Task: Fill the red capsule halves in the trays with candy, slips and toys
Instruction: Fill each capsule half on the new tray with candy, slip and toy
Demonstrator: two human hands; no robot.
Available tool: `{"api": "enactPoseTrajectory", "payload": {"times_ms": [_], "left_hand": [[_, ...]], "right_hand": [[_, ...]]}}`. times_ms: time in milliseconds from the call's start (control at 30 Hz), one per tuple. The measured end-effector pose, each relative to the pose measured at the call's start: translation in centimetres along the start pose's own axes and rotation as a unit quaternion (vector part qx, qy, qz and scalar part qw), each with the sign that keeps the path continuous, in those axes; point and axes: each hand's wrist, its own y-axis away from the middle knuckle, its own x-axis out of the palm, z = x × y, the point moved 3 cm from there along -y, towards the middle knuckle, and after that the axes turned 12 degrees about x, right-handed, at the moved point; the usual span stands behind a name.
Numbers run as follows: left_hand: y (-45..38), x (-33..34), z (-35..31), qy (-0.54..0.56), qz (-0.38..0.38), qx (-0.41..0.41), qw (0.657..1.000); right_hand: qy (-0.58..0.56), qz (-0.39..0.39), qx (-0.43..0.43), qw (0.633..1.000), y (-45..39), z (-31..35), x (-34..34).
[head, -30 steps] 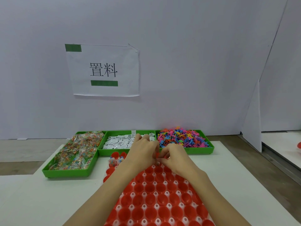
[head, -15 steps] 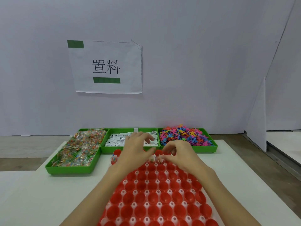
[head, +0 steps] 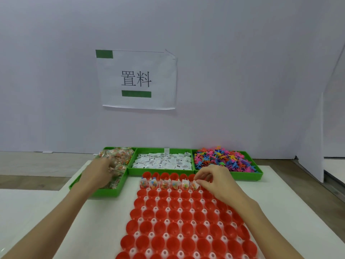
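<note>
Risk of spilling or missing a cup — left hand point(head: 97, 174) reaching into the candy bin point(head: 112, 191) left of the capsule tray point(head: 179, 221), grip unclear, right hand point(head: 214, 181) pinching a slip packet point(head: 195, 185) at that tray's far row — attention split.

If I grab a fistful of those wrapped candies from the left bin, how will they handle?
The candies look like small clear-wrapped packets heaped loosely, so probably light and crinkly, shifting rather than rolling. The glossy wrap may be slippery; a few could slide out of the left hand.
</note>
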Motion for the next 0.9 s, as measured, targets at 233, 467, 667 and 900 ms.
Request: {"api": "enactPoseTrajectory", "payload": {"times_ms": [233, 467, 667, 900], "left_hand": [[1.5, -0.2, -1.0, -0.015, -0.059, 0.027, 0.998], [1.7, -0.7, -1.1, -0.074, -0.098, 0.033, 0.992], [4.0, -2.2, -4.1, 0.079, -0.224, 0.037, 0.971], [8.2, -2.4, -10.3, 0.398, -0.253, 0.040, 0.881]], "right_hand": [[0.021, -0.006, -0.017, 1.000, 0.0, 0.5, -0.1], [-0.057, -0.024, -0.007, 0.998, 0.0, 0.7, -2.1], [-0.108, -0.031, -0.009, 0.994, 0.1, 1.2, -3.3], [-0.125, -0.028, -0.025, 0.991, 0.5, 2.2, -4.0]]}}
